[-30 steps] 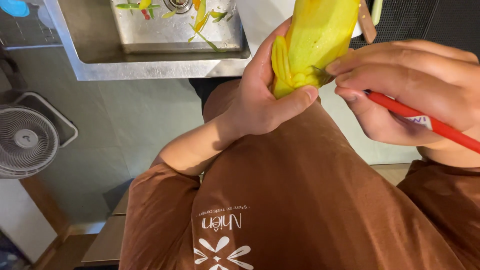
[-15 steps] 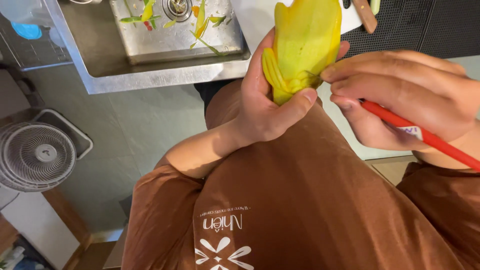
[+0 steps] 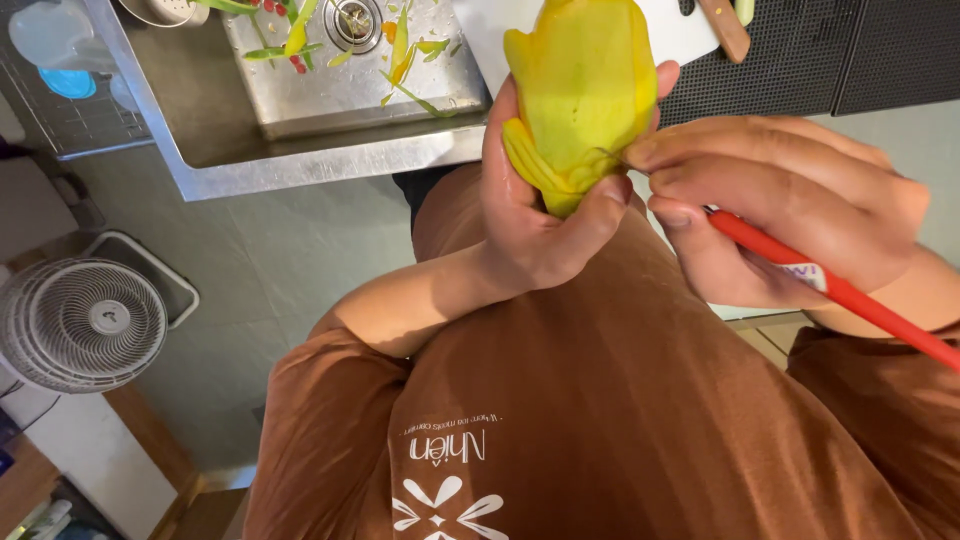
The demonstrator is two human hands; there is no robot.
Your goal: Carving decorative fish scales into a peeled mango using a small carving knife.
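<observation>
Below, steel sink (image 3: 330, 150), grey floor (image 3: 290, 260), white fan (image 3: 85, 325).

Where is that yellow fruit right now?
In the head view, the yellow fruit sits top centre, cupped in the left hand, just right of the steel sink; the right hand touches its lower right edge.

I see a grey tiled floor (image 3: 270, 270), a white floor fan (image 3: 82, 325) lower left, a steel sink (image 3: 300, 160) up top strewn with peel scraps (image 3: 400, 50), and a black perforated mat (image 3: 800, 55) top right. Lighting is even.
</observation>
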